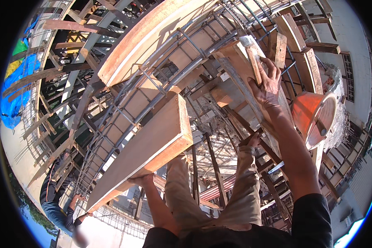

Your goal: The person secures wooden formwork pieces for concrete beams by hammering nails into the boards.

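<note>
A plywood form panel with a light timber frame [146, 138] slants across the middle of the head view. My left hand [142, 180] is closed on its lower edge, its fingers partly hidden by the panel. Farther up and to the right, my right hand [268, 84] wraps round a short length of wood [253, 64] with a pale grey end. This wood is at the upper end of a slanting board form [231, 58]. An orange bucket [305, 110] is tilted beside my right forearm, a handle of some tool showing inside it.
A long rebar cage [138, 101] curves between me and another plywood panel [153, 37]. A co-worker [56, 206] at lower left has a hand near my panel's far end. My foot [252, 139] is on a timber, with open gaps and props [215, 165] below. Blue sheeting [20, 89] hangs far left.
</note>
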